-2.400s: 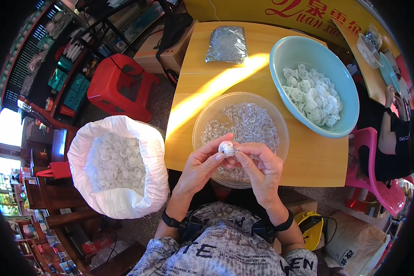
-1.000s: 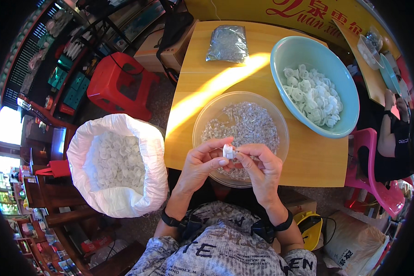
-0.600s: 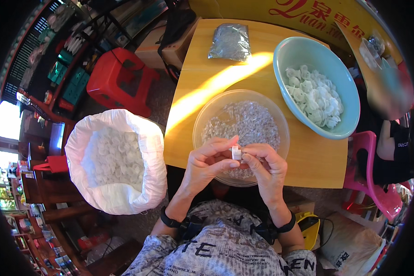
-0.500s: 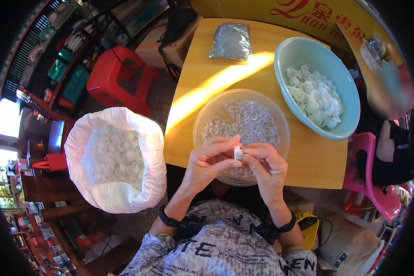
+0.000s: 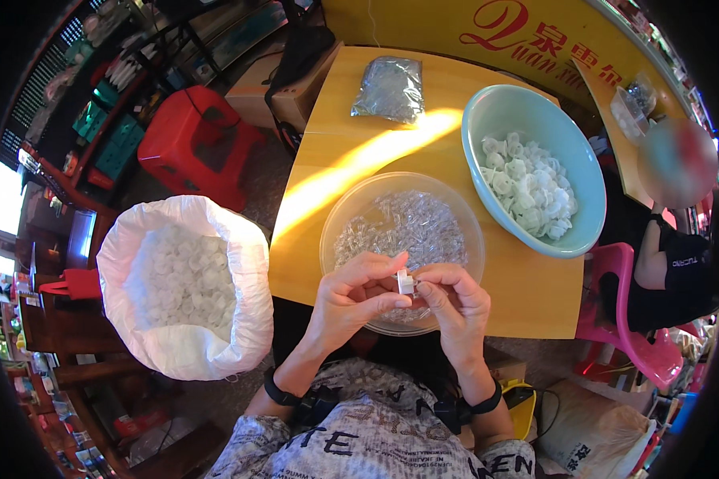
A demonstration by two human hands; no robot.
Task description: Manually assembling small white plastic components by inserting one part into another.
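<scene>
Above the near side of a clear tub (image 5: 475, 231), the left hand (image 5: 345, 294) pinches a white part (image 5: 406, 282) between thumb and fingers. The right hand (image 5: 458, 302) has its fingertips at the part's right side; whether they grip it, I can't tell. On the table (image 5: 527, 307), a blue basin (image 5: 527, 116) stands far right, beyond the tub lies a bag (image 5: 388, 89), and a white sack (image 5: 250, 319) stands left.

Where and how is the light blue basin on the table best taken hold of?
I would hold the light blue basin by its rim, at two opposite places, coming from above and outside. It is round and wide, and its wall rises above the white pieces, so holding both sides should keep it level. The near-left part seems less handy: the clear tub stands close.
</scene>
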